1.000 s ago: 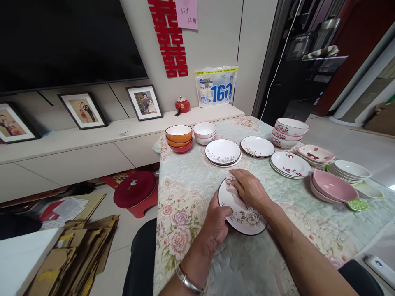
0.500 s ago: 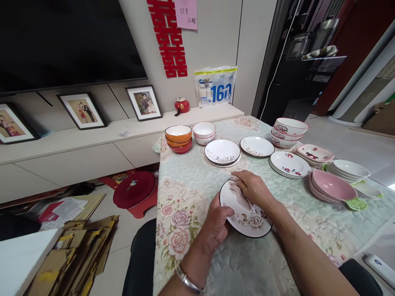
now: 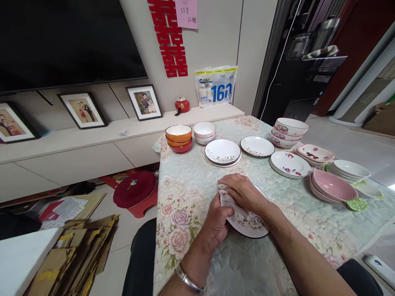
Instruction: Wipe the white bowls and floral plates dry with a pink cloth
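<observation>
A white plate (image 3: 247, 224) with a dark rim and a brown flower pattern is tilted above the near part of the table. My left hand (image 3: 217, 222) grips its left edge, thumb lying on the upper face. My right hand (image 3: 245, 193) presses a pale cloth (image 3: 227, 199) against the plate's upper left, and its fingers are closed over the cloth. Beyond my hands stand two stacks of similar plates, a left stack (image 3: 222, 151) and a right stack (image 3: 257, 146).
Orange and red bowls (image 3: 179, 137) and white bowls (image 3: 204, 132) stand at the back left. To the right are flowered plates (image 3: 290, 164), patterned bowls (image 3: 288, 131), pink dishes (image 3: 333, 185) and small white bowls (image 3: 351, 169). A red stool (image 3: 135, 191) stands left of the table.
My right hand has slid left with the cloth, onto the plate's left edge beside my left hand. The plate and my left hand have hardly moved.
</observation>
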`<state>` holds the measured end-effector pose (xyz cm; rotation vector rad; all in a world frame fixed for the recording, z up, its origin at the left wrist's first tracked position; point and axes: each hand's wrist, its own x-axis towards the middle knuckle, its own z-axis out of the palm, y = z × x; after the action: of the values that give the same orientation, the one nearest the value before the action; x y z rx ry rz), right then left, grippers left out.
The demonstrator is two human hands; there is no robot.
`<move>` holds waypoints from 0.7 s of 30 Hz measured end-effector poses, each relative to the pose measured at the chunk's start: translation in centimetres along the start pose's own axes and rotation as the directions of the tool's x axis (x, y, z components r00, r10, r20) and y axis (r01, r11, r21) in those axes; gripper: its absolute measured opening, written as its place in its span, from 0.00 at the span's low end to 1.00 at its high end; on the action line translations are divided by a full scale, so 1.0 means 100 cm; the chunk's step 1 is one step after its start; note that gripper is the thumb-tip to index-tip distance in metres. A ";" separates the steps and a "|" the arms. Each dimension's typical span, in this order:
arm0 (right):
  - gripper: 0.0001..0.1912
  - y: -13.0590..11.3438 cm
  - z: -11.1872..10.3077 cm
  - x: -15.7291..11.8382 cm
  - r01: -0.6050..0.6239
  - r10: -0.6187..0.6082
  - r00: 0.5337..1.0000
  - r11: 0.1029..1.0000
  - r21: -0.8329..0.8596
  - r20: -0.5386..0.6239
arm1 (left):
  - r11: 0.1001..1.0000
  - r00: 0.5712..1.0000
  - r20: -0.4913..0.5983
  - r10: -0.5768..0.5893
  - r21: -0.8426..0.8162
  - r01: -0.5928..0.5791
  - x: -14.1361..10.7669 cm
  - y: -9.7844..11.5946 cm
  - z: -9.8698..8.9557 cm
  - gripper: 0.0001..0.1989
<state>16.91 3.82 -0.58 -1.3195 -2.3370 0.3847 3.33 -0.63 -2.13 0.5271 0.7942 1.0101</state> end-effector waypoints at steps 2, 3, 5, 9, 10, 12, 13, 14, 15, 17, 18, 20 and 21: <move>0.18 0.008 -0.001 -0.001 -0.102 0.102 0.994 0.995 -0.022 -0.028 | 1.000 0.999 0.036 0.000 -0.006 0.000 -0.001 0.001 0.000 0.26; 0.18 0.012 -0.002 -0.002 -0.149 0.148 0.988 0.988 -0.026 -0.043 | 1.000 0.999 0.052 -0.001 -0.008 0.002 -0.001 0.001 0.000 0.27; 0.18 0.017 -0.003 -0.004 -0.238 0.236 0.969 0.971 -0.033 -0.068 | 1.000 0.998 0.061 -0.010 -0.009 0.011 -0.001 0.002 0.001 0.29; 0.18 0.020 -0.007 -0.007 -0.393 0.386 0.919 0.913 -0.108 -0.078 | 0.999 0.999 -0.028 -0.015 -0.034 0.014 -0.002 0.002 0.004 0.31; 0.18 0.020 -0.008 -0.007 -0.426 0.419 0.904 0.895 -0.133 -0.080 | 0.999 0.998 -0.055 -0.010 -0.040 0.008 -0.001 0.001 0.005 0.31; 0.18 0.019 -0.009 -0.007 -0.477 0.468 0.879 0.862 -0.174 -0.088 | 0.999 0.996 -0.087 0.003 -0.041 -0.007 -0.001 0.001 0.006 0.30; 0.18 0.018 -0.010 -0.007 -0.489 0.480 0.872 0.851 -0.190 -0.095 | 0.999 0.996 -0.093 0.009 -0.038 -0.013 0.000 0.001 0.006 0.30; 0.18 0.018 -0.010 -0.007 -0.490 0.480 0.872 0.848 -0.204 -0.099 | 0.999 0.996 -0.094 0.014 -0.035 -0.018 0.000 0.001 0.006 0.30; 0.18 0.017 -0.010 -0.006 -0.474 0.464 0.880 0.854 -0.215 -0.100 | 0.999 0.996 -0.089 0.018 -0.033 -0.021 0.000 0.001 0.006 0.31; 0.18 0.014 -0.009 -0.005 -0.398 0.388 0.917 0.892 -0.216 -0.086 | 0.999 0.998 -0.065 0.020 -0.035 -0.023 0.000 0.001 0.005 0.32; 0.18 0.012 -0.008 -0.004 -0.340 0.333 0.940 0.918 -0.202 -0.072 | 0.999 0.999 -0.051 0.020 -0.033 -0.021 0.000 0.002 0.005 0.33; 0.18 0.006 -0.006 -0.003 -0.212 0.209 0.977 0.966 -0.151 -0.034 | 1.000 0.999 -0.032 0.017 -0.019 -0.017 0.000 0.002 0.004 0.31; 0.18 0.003 -0.004 -0.002 -0.155 0.154 0.988 0.980 -0.124 -0.018 | 1.000 0.999 -0.030 0.015 -0.010 -0.016 -0.001 0.001 0.004 0.30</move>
<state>17.40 3.81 -0.36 -1.5652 -2.2910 0.2826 3.56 -0.64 -1.76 0.5114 0.8121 1.0377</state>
